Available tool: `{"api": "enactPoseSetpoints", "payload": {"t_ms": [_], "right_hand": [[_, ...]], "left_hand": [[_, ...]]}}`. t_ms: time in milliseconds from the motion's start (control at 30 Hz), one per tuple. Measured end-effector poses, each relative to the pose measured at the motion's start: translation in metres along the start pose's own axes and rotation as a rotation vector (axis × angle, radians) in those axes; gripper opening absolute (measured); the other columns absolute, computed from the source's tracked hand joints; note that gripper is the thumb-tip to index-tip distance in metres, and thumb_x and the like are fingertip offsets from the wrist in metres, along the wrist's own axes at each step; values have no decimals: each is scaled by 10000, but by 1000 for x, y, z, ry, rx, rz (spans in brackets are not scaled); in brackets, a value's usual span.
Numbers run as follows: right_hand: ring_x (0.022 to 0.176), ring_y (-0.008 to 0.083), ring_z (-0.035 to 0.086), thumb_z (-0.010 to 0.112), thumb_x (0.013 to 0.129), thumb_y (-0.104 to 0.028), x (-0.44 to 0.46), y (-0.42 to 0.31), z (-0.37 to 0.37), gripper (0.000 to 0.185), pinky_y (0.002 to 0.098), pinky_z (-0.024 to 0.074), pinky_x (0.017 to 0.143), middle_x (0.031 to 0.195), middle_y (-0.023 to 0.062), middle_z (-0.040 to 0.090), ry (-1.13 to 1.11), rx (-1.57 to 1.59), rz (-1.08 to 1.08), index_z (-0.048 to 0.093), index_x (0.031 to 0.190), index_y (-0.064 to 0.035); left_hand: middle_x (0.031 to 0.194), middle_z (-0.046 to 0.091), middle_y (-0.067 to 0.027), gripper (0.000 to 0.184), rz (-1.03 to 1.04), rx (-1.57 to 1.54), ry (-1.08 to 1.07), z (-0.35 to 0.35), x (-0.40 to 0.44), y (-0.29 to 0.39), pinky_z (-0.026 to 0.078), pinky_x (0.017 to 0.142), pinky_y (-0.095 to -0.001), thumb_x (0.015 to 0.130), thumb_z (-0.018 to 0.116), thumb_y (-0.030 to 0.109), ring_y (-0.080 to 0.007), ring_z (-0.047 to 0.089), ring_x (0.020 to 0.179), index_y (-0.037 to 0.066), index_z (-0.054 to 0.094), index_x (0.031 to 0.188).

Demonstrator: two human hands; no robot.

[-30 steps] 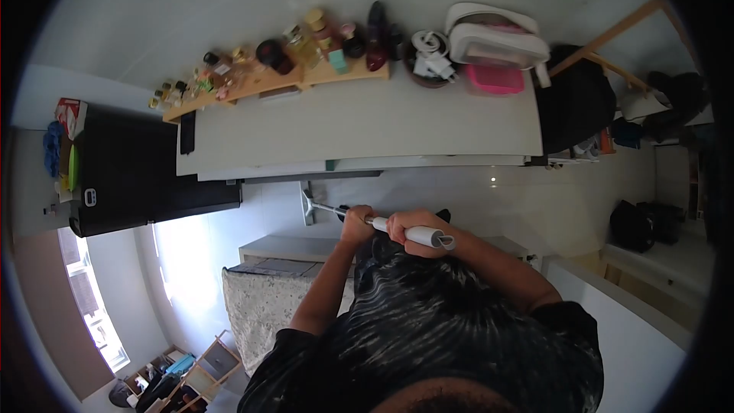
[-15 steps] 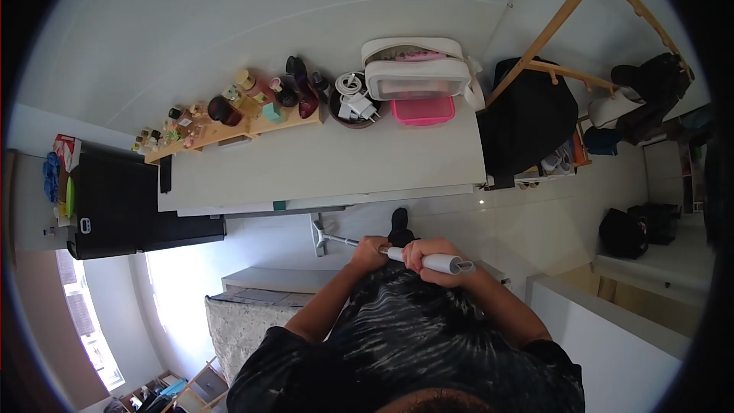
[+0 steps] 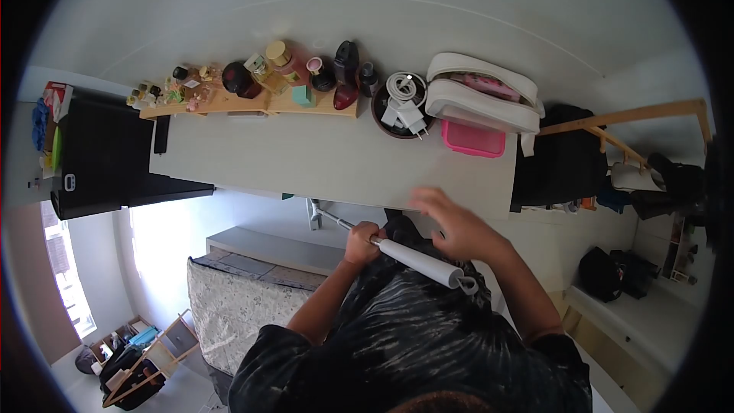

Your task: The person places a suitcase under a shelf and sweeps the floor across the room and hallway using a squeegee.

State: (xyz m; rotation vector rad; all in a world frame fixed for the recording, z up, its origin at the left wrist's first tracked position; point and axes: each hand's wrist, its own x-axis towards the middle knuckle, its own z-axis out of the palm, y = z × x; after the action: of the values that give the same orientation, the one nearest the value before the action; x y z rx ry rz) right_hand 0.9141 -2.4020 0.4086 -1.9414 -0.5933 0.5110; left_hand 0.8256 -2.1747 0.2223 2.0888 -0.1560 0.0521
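My left hand (image 3: 362, 243) is wrapped round the thin metal pole of a mop (image 3: 419, 261), just below its thick white handle. That handle slants across my dark patterned shirt, and a grey hanging loop sticks out of its end. The mop's narrow head (image 3: 314, 215) is partly hidden under the front edge of the white dresser (image 3: 336, 157). My right hand (image 3: 453, 223) is off the handle, raised near the dresser's front edge with its fingers apart and holding nothing. A pink-lidded box (image 3: 474, 140) lies on the dresser beyond that hand.
Perfume bottles (image 3: 287, 65) line a wooden shelf on the dresser. Beside them stand a round bowl of white chargers (image 3: 401, 111) and a white toiletry bag (image 3: 485, 95). A black suitcase (image 3: 103, 157) is at the left, a bed (image 3: 245, 298) at lower left, a wooden rack (image 3: 634, 118) at right.
My right hand has let go of the white handle and lifted forward toward the dresser. My left hand still grips the pole. The view has turned and moved closer to the dresser.
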Motion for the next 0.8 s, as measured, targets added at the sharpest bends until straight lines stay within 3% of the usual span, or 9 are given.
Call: {"api": "enactPoseSetpoints", "payload": {"t_ms": [67, 133, 233, 367, 433, 567, 700, 767, 800], "right_hand": [[1017, 301, 600, 584, 732, 9, 25, 3, -7, 496, 380, 501, 831, 1290, 116, 485, 15, -154, 90, 514, 1221, -40], [984, 292, 613, 585, 747, 3, 53, 1, -9, 468, 372, 528, 774, 1313, 106, 471, 251, -485, 15, 524, 1209, -31], [929, 274, 631, 595, 760, -3, 94, -8, -10, 398, 374, 546, 738, 1270, 96, 493, 283, -679, 86, 550, 1155, -23], [910, 265, 631, 586, 780, -11, 134, -2, -23, 326, 380, 549, 734, 1211, 89, 513, 176, -890, 37, 569, 1105, -23], [938, 273, 634, 554, 774, 31, 148, 3, -29, 352, 380, 531, 806, 1230, 109, 531, 43, -982, 48, 572, 1124, -4], [938, 277, 635, 556, 786, 21, 154, 2, -27, 324, 385, 527, 798, 1203, 110, 555, 63, -962, -14, 582, 1108, -8], [902, 288, 613, 535, 754, 53, 117, -16, -38, 346, 377, 510, 742, 1094, 118, 597, 239, -616, -84, 583, 1087, -28], [930, 280, 623, 507, 719, 87, 78, -25, -48, 389, 368, 493, 740, 1099, 128, 606, 83, -360, 153, 582, 1088, -12], [1028, 283, 594, 508, 713, 86, 61, -28, -56, 421, 365, 482, 809, 1163, 127, 589, -54, -273, 199, 581, 1114, -20]], "left_hand": [[564, 489, -149, 226, -32, -7, -5, -5, 3, 1, 427, 517, -430, 736, 649, 70, -362, 520, 545, 17, 482, 593], [562, 489, -145, 229, -62, -8, -8, -10, 1, 3, 429, 518, -428, 735, 648, 68, -360, 521, 546, 18, 477, 590], [561, 487, -137, 238, -30, -15, 31, -8, 7, 1, 431, 522, -429, 732, 652, 65, -357, 521, 552, 25, 468, 586], [563, 495, -126, 243, -21, -50, 69, -1, 4, 3, 438, 533, -424, 722, 660, 64, -351, 527, 559, 39, 468, 576], [565, 499, -124, 248, -24, -61, 97, 3, 8, 1, 439, 535, -421, 719, 664, 65, -348, 528, 558, 44, 466, 571], [569, 515, -118, 256, -19, -74, 117, 13, 3, 0, 446, 542, -419, 708, 673, 67, -341, 535, 554, 52, 462, 564], [579, 531, -111, 243, -4, -66, 148, 18, 4, 0, 458, 551, -416, 700, 677, 66, -339, 547, 570, 51, 474, 568], [605, 536, -121, 225, -36, -28, 126, 16, 4, 3, 459, 548, -424, 707, 670, 70, -346, 554, 602, 52, 488, 576], [603, 531, -124, 221, -39, 1, 110, 15, 4, 2, 462, 566, -432, 707, 673, 74, -353, 550, 602, 50, 493, 582]]}}
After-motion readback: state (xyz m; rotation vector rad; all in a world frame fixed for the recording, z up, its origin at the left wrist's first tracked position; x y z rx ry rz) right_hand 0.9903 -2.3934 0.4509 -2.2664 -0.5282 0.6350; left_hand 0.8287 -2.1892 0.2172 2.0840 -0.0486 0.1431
